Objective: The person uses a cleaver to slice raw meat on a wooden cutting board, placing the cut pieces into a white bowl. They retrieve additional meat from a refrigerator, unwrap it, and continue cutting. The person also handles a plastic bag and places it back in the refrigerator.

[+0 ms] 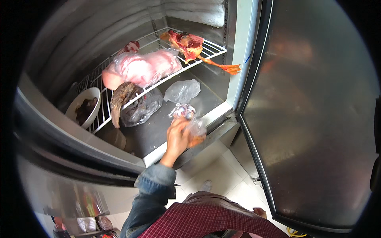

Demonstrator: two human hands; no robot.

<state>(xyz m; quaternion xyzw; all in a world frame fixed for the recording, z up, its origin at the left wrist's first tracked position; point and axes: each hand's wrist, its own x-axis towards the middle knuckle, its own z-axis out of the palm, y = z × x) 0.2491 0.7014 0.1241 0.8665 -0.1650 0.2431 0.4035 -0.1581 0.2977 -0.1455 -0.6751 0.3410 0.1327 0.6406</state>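
Note:
My left hand (176,138) reaches over the front sill of an open freezer (218,114), its fingers closed on a clear plastic bag (196,132) with something orange inside, blurred. Just beyond my fingers is another clear bag (183,110) with shiny, mottled contents; whether I grip it too cannot be told. Further back on the freezer floor lies a frosty plastic bag (183,90). A larger clear bag (143,108) sits left of it, partly under the wire shelf (214,52). Only a small part of my right hand (260,212) shows, low beside my checked apron.
On the shelf lie a plastic-wrapped slab of pink meat (143,67), a poultry carcass (187,44) with its orange foot jutting past the edge, a brown meat piece (122,98) overhanging the front, and a white bowl (86,107). The steel door (309,119) stands open at right.

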